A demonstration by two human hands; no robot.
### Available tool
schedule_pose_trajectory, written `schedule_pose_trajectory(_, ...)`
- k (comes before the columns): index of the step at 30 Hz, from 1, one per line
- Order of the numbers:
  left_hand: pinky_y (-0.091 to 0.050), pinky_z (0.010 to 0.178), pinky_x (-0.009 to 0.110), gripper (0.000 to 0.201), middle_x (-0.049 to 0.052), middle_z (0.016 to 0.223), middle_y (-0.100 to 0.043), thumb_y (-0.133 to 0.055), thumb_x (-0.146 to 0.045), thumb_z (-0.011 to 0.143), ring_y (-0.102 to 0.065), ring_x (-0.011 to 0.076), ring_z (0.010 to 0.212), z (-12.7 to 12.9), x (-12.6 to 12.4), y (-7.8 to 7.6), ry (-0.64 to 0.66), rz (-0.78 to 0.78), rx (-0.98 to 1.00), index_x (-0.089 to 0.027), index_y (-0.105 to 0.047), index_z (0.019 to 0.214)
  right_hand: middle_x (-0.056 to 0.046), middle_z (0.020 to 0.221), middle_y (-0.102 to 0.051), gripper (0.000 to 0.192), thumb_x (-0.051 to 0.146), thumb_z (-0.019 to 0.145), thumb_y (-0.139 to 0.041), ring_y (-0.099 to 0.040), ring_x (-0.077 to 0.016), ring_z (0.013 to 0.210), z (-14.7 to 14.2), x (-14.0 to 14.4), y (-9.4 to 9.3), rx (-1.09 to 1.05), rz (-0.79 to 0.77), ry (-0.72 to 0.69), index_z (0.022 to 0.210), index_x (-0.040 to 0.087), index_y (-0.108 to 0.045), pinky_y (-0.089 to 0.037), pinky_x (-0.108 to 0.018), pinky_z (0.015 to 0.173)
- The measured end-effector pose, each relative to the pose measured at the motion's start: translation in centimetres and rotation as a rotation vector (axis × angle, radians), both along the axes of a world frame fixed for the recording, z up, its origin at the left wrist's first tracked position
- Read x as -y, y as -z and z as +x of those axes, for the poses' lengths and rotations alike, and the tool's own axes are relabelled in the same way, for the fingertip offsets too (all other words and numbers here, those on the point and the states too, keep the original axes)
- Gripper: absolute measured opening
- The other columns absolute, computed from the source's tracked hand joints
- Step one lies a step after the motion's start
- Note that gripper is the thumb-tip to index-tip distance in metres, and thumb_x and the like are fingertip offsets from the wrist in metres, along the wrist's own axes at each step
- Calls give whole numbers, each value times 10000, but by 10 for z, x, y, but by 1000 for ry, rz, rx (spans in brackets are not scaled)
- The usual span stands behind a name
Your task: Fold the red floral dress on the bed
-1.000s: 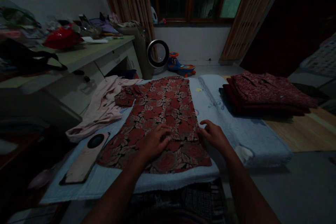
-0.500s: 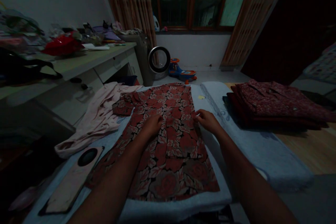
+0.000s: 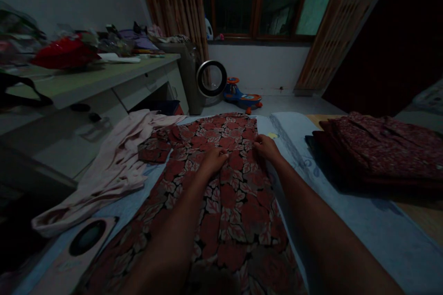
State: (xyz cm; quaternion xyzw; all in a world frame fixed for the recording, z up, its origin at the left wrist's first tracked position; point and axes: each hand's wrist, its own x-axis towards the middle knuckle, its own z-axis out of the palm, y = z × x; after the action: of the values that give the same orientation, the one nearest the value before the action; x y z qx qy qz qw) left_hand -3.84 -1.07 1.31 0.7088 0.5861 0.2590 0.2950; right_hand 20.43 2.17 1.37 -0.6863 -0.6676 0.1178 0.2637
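A dark red floral shirt (image 3: 180, 179) lies spread out on a light blue cloth, one sleeve (image 3: 154, 147) reaching left and the other (image 3: 245, 212) folded down over its body. Near the top of that folded sleeve, my left hand (image 3: 214, 161) is closed in a pinch on the fabric. My right hand (image 3: 268, 148) pinches the shirt at its right edge. Pale pink clothing (image 3: 114, 166) lies crumpled left of the shirt. Below it rests a pinkish phone (image 3: 58, 265) with a large round black camera. My forearms cover parts of the shirt.
Folded dark red clothes (image 3: 391, 156) are stacked to the right, by the light blue cloth (image 3: 346, 221). A cluttered desk (image 3: 152, 67) runs along the left wall. Beyond stand a washing machine with its round door (image 3: 212, 78) open and a blue-orange ride-on toy (image 3: 242, 97).
My left hand has moved slightly right and up along the shirt. My right hand stays at the shirt's edge. The view has tilted and come closer, shifting the surroundings.
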Motion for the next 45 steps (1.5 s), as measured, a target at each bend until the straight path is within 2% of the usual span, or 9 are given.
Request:
schedule_pose_trajectory(7, -471, 748, 264, 203, 50, 936, -749, -569, -141, 826, -684, 196, 874, 6, -7, 7, 19, 58, -63, -177, -729, 945, -77, 1097, -732, 276, 128, 825, -523, -639, -234, 1057, 5, -47, 3, -9, 36, 49, 1011, 202, -712, -446, -319, 942)
schedule_pose_trajectory(12, -463, 744, 278, 197, 58, 937, -748, -554, -187, 866, -682, 210, 875, 11, -4, 8, 22, 104, -134, -191, -721, 972, -70, 1224, -706, 364, 166, 866, -507, -622, -242, 1136, 8, -70, 6, -37, 66, 71, 1183, 223, -678, -428, -359, 1014)
schedule_pose_trajectory(17, -424, 699, 273, 141, 52, 897, -736, -574, -234, 875, -664, 204, 838, 14, -3, 11, 11, 126, -192, -198, -708, 895, -48, 1281, -688, 434, 184, 873, -507, -599, -254, 1185, 10, -84, 21, -11, 84, -7, 1276, 255, -649, -419, -375, 1038)
schedule_pose_trajectory(25, -373, 660, 257, 182, 37, 843, -725, -533, -248, 900, -650, 183, 802, 17, -2, 9, -12, 103, -186, -192, -689, 825, -53, 1364, -636, 480, 181, 845, -520, -548, -281, 1262, 10, -99, 38, -5, 94, -48, 1306, 252, -634, -405, -439, 1093)
schedule_pose_trajectory(30, -400, 702, 253, 196, 38, 875, -737, -511, -236, 910, -669, 183, 854, 17, -1, 5, -114, 61, -135, -188, -685, 834, -45, 1401, -610, 569, 163, 794, -502, -537, -269, 1290, 16, -105, 49, -178, 199, -85, 1350, 227, -604, -390, -440, 1132)
schedule_pose_trajectory(35, -419, 719, 291, 304, 94, 942, -744, -410, -245, 959, -682, 227, 898, 17, 3, -3, -184, 17, -368, -182, -685, 846, -53, 1351, -646, 583, 143, 747, -492, -556, -246, 1279, 21, -111, 55, -326, 296, -134, 1312, 189, -626, -381, -418, 1151)
schedule_pose_trajectory(39, -442, 755, 321, 301, 129, 984, -740, -384, -249, 970, -689, 261, 934, 17, 6, -5, -202, 22, -474, -177, -675, 939, -62, 1305, -675, 556, 152, 732, -502, -588, -250, 1239, 22, -112, 55, -370, 293, -133, 1266, 181, -657, -399, -419, 1138)
schedule_pose_trajectory(42, -458, 788, 333, 272, 128, 1024, -733, -404, -249, 968, -683, 267, 970, 17, 5, -1, -192, 55, -402, -176, -656, 1038, -45, 1277, -692, 564, 157, 729, -516, -606, -249, 1210, 20, -110, 53, -376, 274, -139, 1273, 204, -657, -428, -427, 1110)
schedule_pose_trajectory(45, -471, 821, 316, 243, 112, 1101, -711, -485, -272, 948, -667, 243, 1012, 16, 2, 4, -122, 120, -277, -184, -643, 1111, -16, 1242, -712, 561, 161, 728, -551, -615, -250, 1193, 18, -108, 52, -354, 248, -125, 1270, 245, -669, -444, -427, 1090)
